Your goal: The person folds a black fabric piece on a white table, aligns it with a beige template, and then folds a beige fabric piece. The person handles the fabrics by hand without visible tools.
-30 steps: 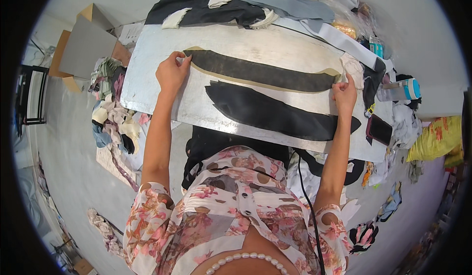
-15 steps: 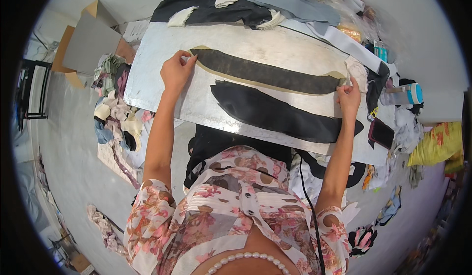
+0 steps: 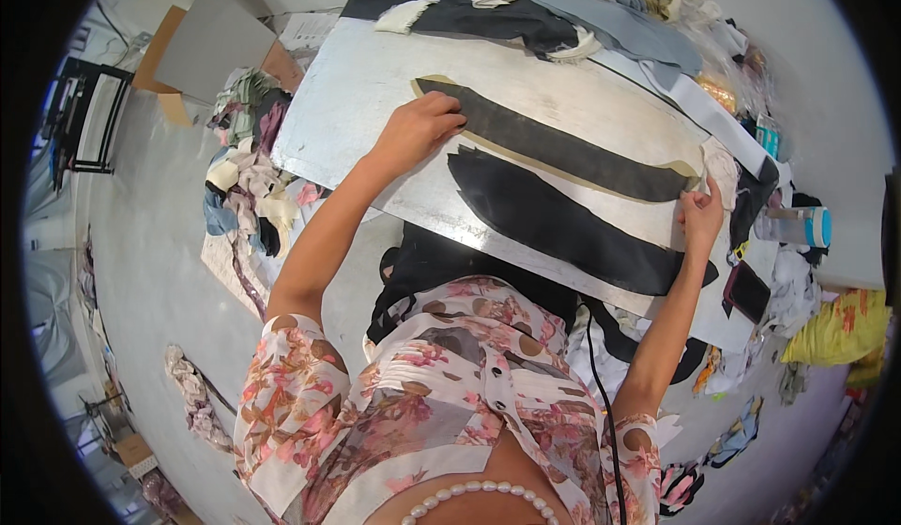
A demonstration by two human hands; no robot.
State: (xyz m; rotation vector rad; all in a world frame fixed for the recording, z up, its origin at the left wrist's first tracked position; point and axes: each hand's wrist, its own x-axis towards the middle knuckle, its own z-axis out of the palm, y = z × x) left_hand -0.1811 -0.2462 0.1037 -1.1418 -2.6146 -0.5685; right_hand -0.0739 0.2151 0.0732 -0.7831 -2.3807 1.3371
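Silver table [image 3: 328,84] slants across in front of you; heaped dark cloth [image 3: 450,14] covers its far edge. Near your body lies a loose black piece [image 3: 563,225], flat, with a jagged left end. Just beyond it, the task's thing: a long dark strip [image 3: 563,145] over olive cloth [image 3: 681,167] that peeks out as a border, lying crosswise on the metal.

Change: your left hand [image 3: 420,133] leaves the strip's left tip and sits further in, fingers bent down onto it; cannot tell if they grip or only press. Your right hand [image 3: 702,220] stays at the right end, thumb and forefinger pinching its corner. Reads as lining up the two layers: right end anchored, left part being smoothed. Both layers look fairly flat.
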